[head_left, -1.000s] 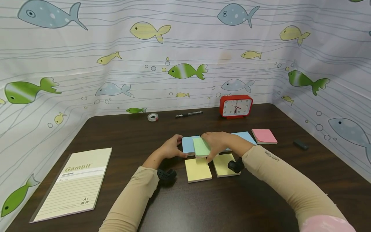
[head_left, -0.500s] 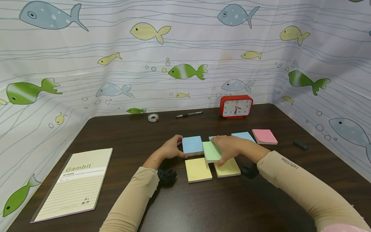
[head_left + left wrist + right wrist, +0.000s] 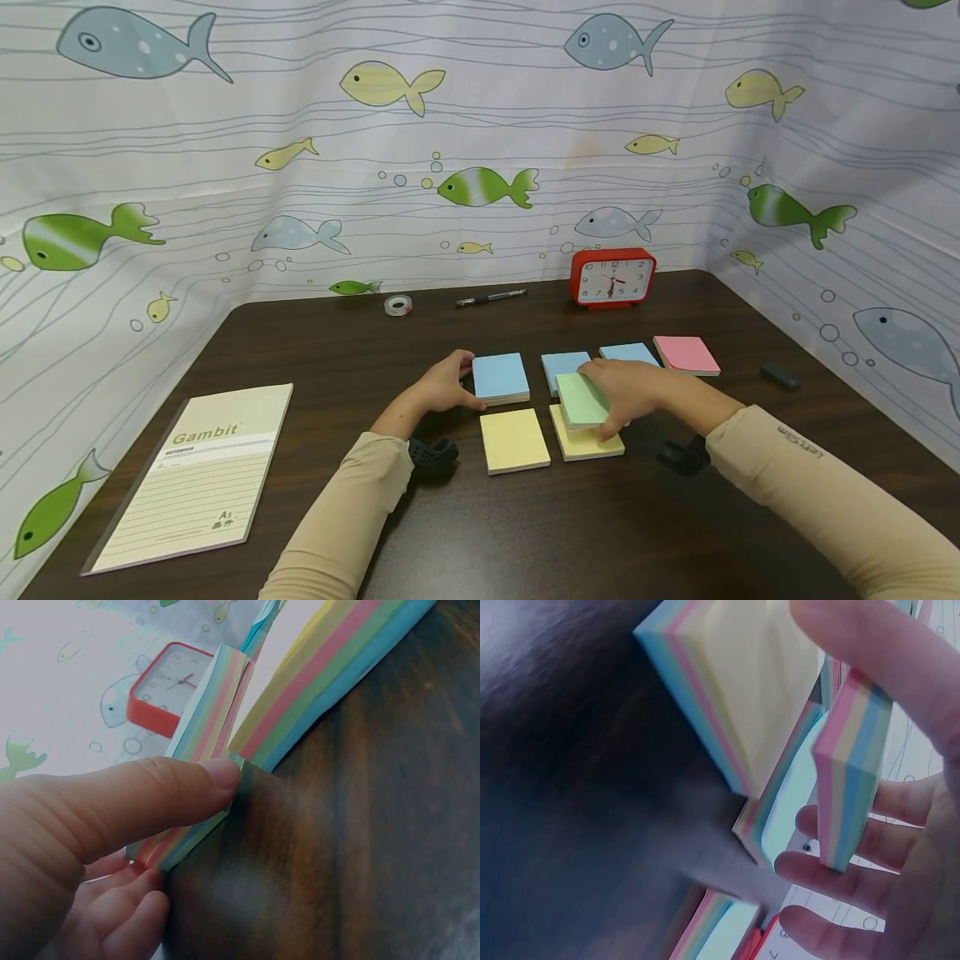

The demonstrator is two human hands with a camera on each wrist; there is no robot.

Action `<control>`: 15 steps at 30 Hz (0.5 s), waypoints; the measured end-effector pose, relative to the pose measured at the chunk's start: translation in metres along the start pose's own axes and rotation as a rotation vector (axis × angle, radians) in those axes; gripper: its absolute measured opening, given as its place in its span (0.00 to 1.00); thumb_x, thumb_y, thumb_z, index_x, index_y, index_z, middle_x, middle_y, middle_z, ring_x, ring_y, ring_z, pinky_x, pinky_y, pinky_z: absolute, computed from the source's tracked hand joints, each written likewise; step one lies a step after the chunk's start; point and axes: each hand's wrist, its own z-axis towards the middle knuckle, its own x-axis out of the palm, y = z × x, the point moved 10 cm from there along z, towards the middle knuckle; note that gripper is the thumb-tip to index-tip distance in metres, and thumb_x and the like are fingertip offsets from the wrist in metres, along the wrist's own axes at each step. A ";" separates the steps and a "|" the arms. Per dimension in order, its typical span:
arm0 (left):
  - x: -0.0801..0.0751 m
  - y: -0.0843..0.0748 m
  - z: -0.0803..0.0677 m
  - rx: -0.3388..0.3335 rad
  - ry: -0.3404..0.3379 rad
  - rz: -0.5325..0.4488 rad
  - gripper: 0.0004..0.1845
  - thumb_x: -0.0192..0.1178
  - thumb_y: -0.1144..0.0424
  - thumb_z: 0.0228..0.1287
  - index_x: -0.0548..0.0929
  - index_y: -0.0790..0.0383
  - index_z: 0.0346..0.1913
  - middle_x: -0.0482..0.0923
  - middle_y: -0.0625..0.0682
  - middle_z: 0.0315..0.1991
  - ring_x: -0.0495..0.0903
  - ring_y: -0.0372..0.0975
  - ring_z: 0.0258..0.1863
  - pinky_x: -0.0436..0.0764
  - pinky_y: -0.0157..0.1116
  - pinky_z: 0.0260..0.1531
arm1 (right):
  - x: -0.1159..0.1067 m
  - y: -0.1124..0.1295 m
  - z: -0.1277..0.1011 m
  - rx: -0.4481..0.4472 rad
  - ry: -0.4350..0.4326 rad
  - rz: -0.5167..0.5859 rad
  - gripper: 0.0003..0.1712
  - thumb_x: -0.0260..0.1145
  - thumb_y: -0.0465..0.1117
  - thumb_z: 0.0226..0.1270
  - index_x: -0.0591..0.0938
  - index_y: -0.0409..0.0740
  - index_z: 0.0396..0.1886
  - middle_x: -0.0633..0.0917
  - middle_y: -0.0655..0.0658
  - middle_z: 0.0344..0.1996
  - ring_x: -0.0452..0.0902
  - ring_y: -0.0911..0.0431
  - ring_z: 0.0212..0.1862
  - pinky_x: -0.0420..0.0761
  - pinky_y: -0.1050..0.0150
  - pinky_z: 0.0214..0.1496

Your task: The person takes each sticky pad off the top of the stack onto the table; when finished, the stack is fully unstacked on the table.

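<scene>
My right hand (image 3: 626, 392) grips a green-topped sticky-note pad (image 3: 583, 400) and holds it just above the right yellow pad (image 3: 588, 442). In the right wrist view that held pad (image 3: 851, 769) shows rainbow edges between thumb and fingers, above the yellow pad (image 3: 742, 682). My left hand (image 3: 442, 385) holds the left edge of a blue-topped pad (image 3: 500, 377); the left wrist view shows the thumb (image 3: 150, 799) on that pad's corner (image 3: 206, 727). A second yellow pad (image 3: 513, 440) lies in front of it.
Two more blue pads (image 3: 562, 365) (image 3: 628, 353) and a pink pad (image 3: 686, 354) lie in a row. A red clock (image 3: 612, 277), a pen (image 3: 491, 296) and a tape roll (image 3: 398, 305) sit at the back. A Gambit notebook (image 3: 197, 473) lies left, a small dark object (image 3: 780, 377) right.
My right hand carried the green pad to the right, from beside the left blue pad to over the right yellow pad, uncovering a blue pad behind. The left hand stayed put.
</scene>
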 end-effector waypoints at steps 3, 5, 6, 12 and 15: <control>0.001 0.001 0.001 -0.001 -0.001 -0.004 0.45 0.71 0.65 0.39 0.56 0.67 0.61 0.58 0.59 0.61 0.61 0.44 0.59 0.66 0.41 0.51 | 0.000 -0.004 -0.006 0.001 -0.003 0.008 0.55 0.73 0.62 0.28 0.64 0.36 0.56 0.71 0.46 0.41 0.67 0.55 0.38 0.71 0.59 0.37; 0.001 0.001 0.001 -0.003 -0.002 -0.005 0.45 0.70 0.65 0.40 0.56 0.67 0.61 0.58 0.59 0.61 0.61 0.44 0.59 0.66 0.41 0.51 | 0.000 -0.006 -0.009 -0.002 -0.008 0.019 0.55 0.73 0.61 0.28 0.64 0.35 0.56 0.71 0.46 0.42 0.67 0.54 0.38 0.70 0.59 0.38; 0.001 0.002 0.001 -0.005 -0.004 -0.005 0.45 0.70 0.66 0.40 0.56 0.67 0.62 0.58 0.58 0.61 0.61 0.44 0.59 0.66 0.41 0.51 | 0.000 -0.008 -0.011 -0.002 -0.010 0.024 0.55 0.73 0.60 0.29 0.64 0.34 0.56 0.71 0.45 0.42 0.67 0.54 0.39 0.70 0.59 0.38; 0.001 0.002 0.001 -0.008 -0.005 0.000 0.45 0.70 0.65 0.40 0.56 0.67 0.62 0.58 0.58 0.61 0.61 0.44 0.59 0.66 0.42 0.51 | 0.004 -0.018 -0.020 0.002 -0.010 0.037 0.54 0.74 0.59 0.29 0.65 0.33 0.55 0.71 0.45 0.43 0.66 0.53 0.40 0.70 0.57 0.40; 0.001 0.002 0.001 -0.011 -0.001 -0.002 0.45 0.70 0.65 0.40 0.56 0.67 0.62 0.57 0.58 0.61 0.61 0.43 0.59 0.66 0.41 0.51 | 0.006 -0.022 -0.024 0.002 -0.010 0.041 0.54 0.74 0.58 0.29 0.65 0.33 0.55 0.71 0.45 0.44 0.66 0.53 0.40 0.70 0.57 0.40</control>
